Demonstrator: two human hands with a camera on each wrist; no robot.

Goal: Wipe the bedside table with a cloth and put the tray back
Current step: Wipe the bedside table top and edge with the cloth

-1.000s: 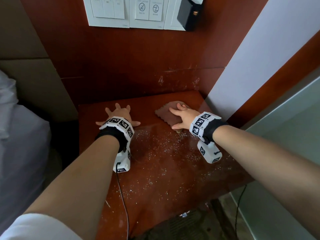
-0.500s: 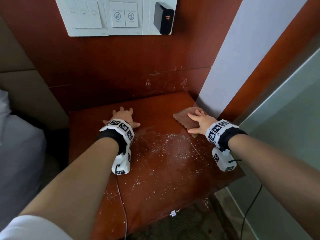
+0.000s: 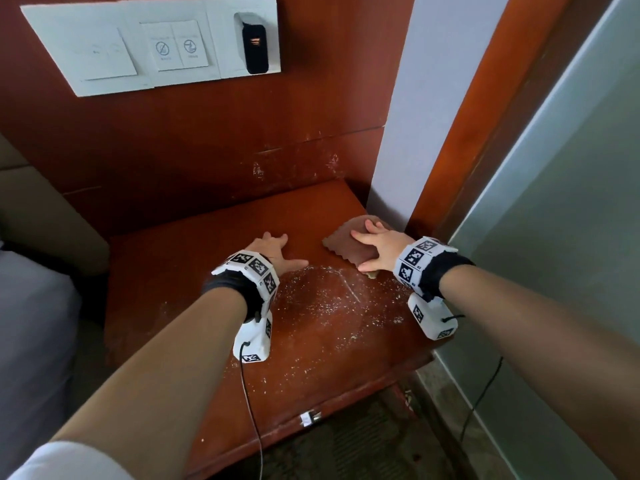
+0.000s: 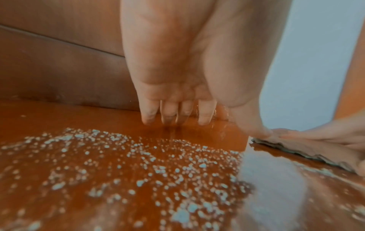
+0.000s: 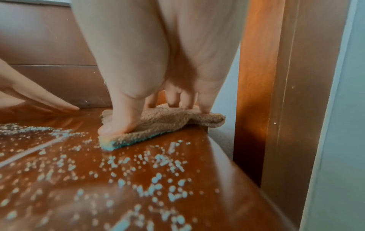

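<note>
The red-brown bedside table (image 3: 166, 271) carries a scatter of white crumbs (image 3: 322, 306) across its middle and front. My right hand (image 3: 367, 247) presses flat on a folded brown cloth (image 3: 341, 245) at the table's back right, beside the wall; the right wrist view has the thumb and fingers pushing down on the cloth (image 5: 168, 123), whose corner hangs past the right edge. My left hand (image 3: 284, 251) lies flat on bare wood left of the cloth, its fingers (image 4: 173, 112) straight and touching the top. No tray is in view.
A white switch panel (image 3: 149, 50) with a black device (image 3: 255, 46) hangs on the wood wall behind. A white pillar (image 3: 398, 133) and wood frame (image 5: 266, 93) bound the table's right; frosted glass (image 3: 571, 237) lies beyond. Bedding (image 3: 31, 323) is at left.
My right hand has slid the cloth rightward to the table's right edge by the wall. The left hand has stayed put, its fingers drawn closer together.
</note>
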